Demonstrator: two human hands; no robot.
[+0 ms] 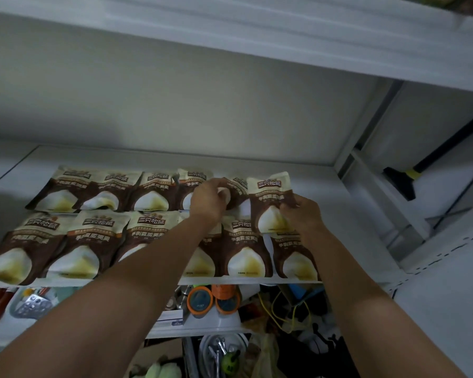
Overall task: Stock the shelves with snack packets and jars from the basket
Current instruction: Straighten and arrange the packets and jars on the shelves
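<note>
The snack packet (271, 192) we are placing sits tilted at the right end of the back row on the shelf (350, 222). Our right grip (302, 211) pinches its lower edge, and our left grip (206, 200) pinches the neighbouring packet (238, 184). If we let go carelessly, it could slump onto the tightly overlapped front row (93, 241). Orange-lidded jars (200, 301) crowd the level below.

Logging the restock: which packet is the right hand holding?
The rightmost back-row packet, pinched by the right hand and overlapping the front row.
</note>
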